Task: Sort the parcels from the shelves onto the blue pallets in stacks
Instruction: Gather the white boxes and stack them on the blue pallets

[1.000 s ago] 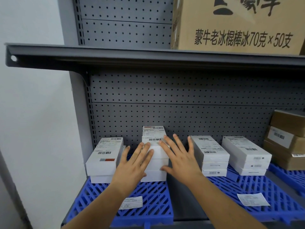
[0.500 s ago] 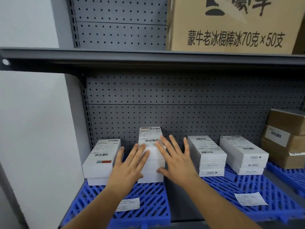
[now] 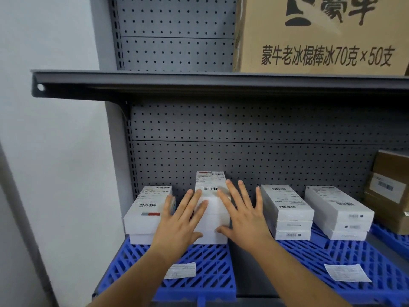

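The middle stack of white rectangular cardboard parcels, smooth-sided with printed barcode labels on top, stands at the far edge of the left blue plastic lattice pallet. The left hand lies flat against the stack's front-left face, fingers straight and spread, pointing toward 1 o'clock. The right hand lies flat against the front-right face, fingers splayed toward 11 o'clock, thumb low on the stack. Neither hand is clenched; both press with released, extended fingers. At 9 o'clock of the stack, just beside it, stands a lower white parcel stack. At 3 o'clock stand two more white stacks on the right blue pallet. A grey perforated metal back panel is behind.
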A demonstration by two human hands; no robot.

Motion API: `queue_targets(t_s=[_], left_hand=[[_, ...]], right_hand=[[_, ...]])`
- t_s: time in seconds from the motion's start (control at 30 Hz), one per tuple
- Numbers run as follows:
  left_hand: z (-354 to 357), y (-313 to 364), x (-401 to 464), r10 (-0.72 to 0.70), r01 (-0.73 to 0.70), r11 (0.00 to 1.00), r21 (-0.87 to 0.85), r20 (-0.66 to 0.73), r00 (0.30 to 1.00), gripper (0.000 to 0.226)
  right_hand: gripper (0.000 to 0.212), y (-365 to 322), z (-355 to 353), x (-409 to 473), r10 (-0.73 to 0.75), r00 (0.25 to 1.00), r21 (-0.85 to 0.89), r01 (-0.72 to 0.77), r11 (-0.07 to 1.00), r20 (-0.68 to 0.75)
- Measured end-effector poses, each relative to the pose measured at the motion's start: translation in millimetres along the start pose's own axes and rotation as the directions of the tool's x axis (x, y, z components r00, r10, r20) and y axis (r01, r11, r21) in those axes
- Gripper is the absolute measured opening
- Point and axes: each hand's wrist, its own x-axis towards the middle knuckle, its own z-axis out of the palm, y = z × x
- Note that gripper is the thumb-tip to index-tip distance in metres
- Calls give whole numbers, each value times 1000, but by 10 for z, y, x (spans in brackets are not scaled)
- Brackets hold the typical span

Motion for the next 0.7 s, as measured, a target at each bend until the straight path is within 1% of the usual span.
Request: queue_targets(t_s=[0.07, 0.17, 0.27, 0.47, 0.6, 0.7], left_hand=[[-39, -84, -24, -23, 23, 999, -28, -11, 1000, 91], [-69, -256, -111, -61, 61, 996, -69, 1, 998, 81], [-78, -503, -244, -63, 64, 994, -92, 17, 998, 79], [15, -1080, -600, -44, 47, 992, -119, 31, 999, 77], [178, -1364, -802, -29, 38, 992, -119, 78, 997, 75], [334, -1476, -888, 23, -8, 991, -133, 117, 993, 70]], right_hand=[[115, -73, -54, 41, -7, 1000, -10, 7, 1000, -19], [109, -291, -138, 123, -71, 997, -13, 70, 997, -44], [105, -614, -172, 214, -143, 988, -19, 142, 990, -50], [95, -1284, -120, 439, -222, 975, -16, 221, 975, -30], [87, -1594, -3, 539, -207, 978, -14, 207, 978, -6], [81, -1681, 90, 555, -181, 983, -20, 182, 983, 19]])
